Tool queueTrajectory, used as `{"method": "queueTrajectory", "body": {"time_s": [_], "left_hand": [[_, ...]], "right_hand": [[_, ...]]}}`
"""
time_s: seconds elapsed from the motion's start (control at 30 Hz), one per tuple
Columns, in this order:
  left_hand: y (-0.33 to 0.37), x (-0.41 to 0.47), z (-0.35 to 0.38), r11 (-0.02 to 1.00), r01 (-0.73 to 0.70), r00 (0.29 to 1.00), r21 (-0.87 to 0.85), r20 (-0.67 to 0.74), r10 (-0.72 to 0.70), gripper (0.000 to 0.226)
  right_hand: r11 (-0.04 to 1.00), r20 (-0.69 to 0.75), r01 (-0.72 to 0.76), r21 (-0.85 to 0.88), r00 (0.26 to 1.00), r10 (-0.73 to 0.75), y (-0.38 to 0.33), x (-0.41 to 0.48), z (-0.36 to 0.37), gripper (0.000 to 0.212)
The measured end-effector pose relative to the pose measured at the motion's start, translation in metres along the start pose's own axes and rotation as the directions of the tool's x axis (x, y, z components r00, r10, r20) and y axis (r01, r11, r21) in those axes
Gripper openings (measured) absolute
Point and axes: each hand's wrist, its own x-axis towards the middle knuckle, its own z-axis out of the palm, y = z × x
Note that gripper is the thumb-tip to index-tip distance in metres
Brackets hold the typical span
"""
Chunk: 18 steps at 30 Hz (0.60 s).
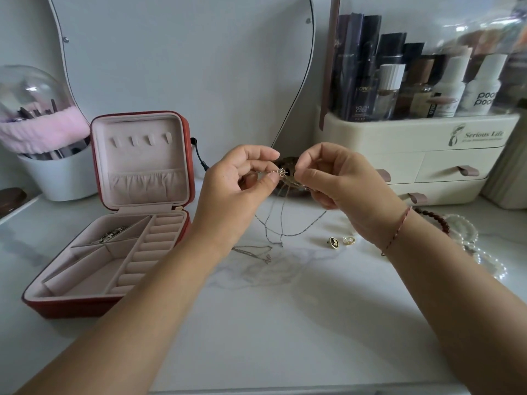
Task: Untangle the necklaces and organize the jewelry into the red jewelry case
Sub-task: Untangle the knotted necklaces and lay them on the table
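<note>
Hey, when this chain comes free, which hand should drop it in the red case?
Left, probably. The left hand pinches the chain, and the open red case sits on its side; the right hand would have to cross over.

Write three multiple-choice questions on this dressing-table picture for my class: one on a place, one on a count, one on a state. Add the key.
1. Where is the red jewelry case relative to the left hand and right hand?
A. Left of both
B. Right of both
C. Between them

2. How many hooks line the case's lid?
A. Two
B. Four
C. Six

3. What holds the thin chain?
A. Nothing, it lies in the case
B. Both hands pinch it
C. One hand only

Key:
1 A, it stands open at the left side of the table.
2 B, four small tabs sit in a row.
3 B, each hand pinches it near the clasp.
</note>
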Motion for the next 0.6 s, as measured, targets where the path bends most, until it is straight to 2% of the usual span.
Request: {"method": "queueTrajectory", "body": {"time_s": [0.07, 0.13, 0.23, 0.3, 0.47, 0.6], "left_hand": [[0.001, 0.0, 0.0, 0.999, 0.01, 1.0, -0.041, -0.007, -0.01, 0.02], [0.002, -0.001, -0.001, 0.997, 0.014, 1.0, -0.074, -0.012, -0.015, 0.02], [0.003, -0.002, -0.001, 0.995, 0.016, 1.0, -0.097, -0.017, -0.018, 0.022], [0.003, -0.002, 0.0, 0.996, 0.014, 1.0, -0.093, -0.021, -0.016, 0.022], [0.002, -0.002, 0.001, 0.997, 0.02, 0.999, -0.076, -0.037, -0.023, 0.016], [0.001, -0.003, 0.001, 0.995, 0.041, 0.998, -0.089, -0.049, -0.046, 0.019]], "right_hand": [[0.997, 0.018, 0.064, -0.042, 0.998, -0.064, 0.0, -0.001, 0.0, 0.017], [0.974, 0.028, 0.147, -0.172, 0.989, -0.144, 0.0, -0.003, 0.001, 0.018], [0.885, 0.012, 0.226, -0.407, 0.97, -0.242, 0.0, -0.005, 0.004, 0.022], [0.827, -0.011, 0.245, -0.506, 0.957, -0.29, 0.0, -0.006, 0.006, 0.024], [0.759, -0.074, 0.283, -0.587, 0.914, -0.398, 0.005, -0.005, 0.008, 0.032], [0.734, -0.097, 0.309, -0.605, 0.886, -0.453, 0.008, -0.005, 0.012, 0.029]]}}
